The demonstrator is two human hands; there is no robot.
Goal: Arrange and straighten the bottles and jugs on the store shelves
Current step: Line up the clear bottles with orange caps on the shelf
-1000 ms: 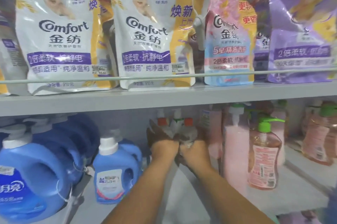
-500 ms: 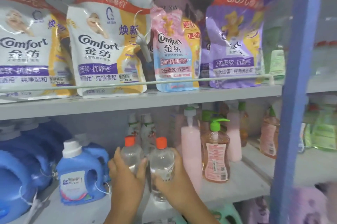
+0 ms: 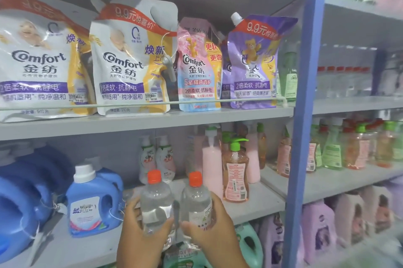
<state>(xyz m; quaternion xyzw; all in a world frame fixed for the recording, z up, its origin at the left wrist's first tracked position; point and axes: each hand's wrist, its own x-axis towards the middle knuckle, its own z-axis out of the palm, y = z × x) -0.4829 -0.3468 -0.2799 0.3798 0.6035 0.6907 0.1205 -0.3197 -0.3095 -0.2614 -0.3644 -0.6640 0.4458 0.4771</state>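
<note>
Two clear bottles with orange caps stand upright side by side at the front of the middle shelf (image 3: 257, 200). My left hand (image 3: 139, 233) grips the left clear bottle (image 3: 155, 202) round its lower body. My right hand (image 3: 214, 230) grips the right clear bottle (image 3: 195, 202) the same way. The bottoms of both bottles reach just past the shelf's front edge.
A small blue jug (image 3: 91, 202) and larger blue jugs (image 3: 24, 206) stand to the left. Two white bottles (image 3: 157, 158) are behind, pink bottles (image 3: 212, 163) and an orange pump bottle (image 3: 235, 171) to the right. Comfort pouches (image 3: 130, 60) fill the shelf above. A blue post (image 3: 305, 115) divides the bays.
Both hands have drawn the two clear bottles from the back of the shelf out to its front edge. The view has shifted right and upward.
</note>
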